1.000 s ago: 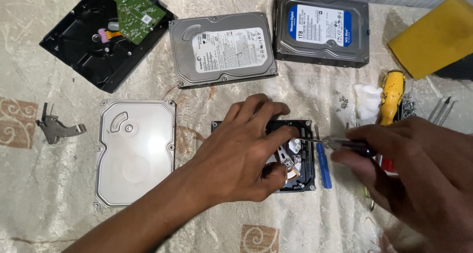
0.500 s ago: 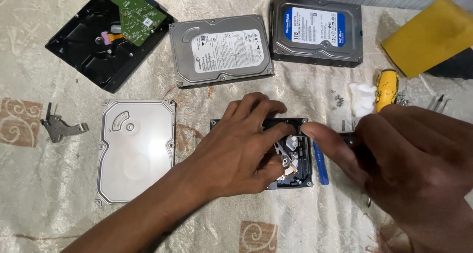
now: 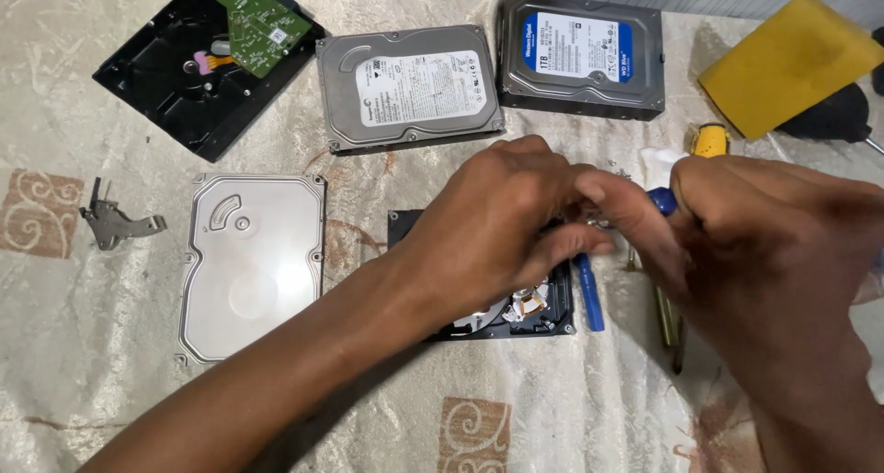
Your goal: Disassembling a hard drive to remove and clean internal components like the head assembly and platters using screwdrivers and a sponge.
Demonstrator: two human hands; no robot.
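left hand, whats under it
Under the left hand lies an opened hard drive; only its platter edge and copper coil corner show. The rest is covered, as is whatever the fingers pinch.

An opened hard drive (image 3: 516, 312) lies flat on the patterned cloth, its black frame mostly covered by the left hand (image 3: 497, 229), with a sliver of shiny platter and a copper-coloured coil showing at its near right corner. A blue-handled tool (image 3: 661, 199) is pinched in the right hand (image 3: 764, 252), only a bit of blue showing between the fingers, just above the drive's right edge.
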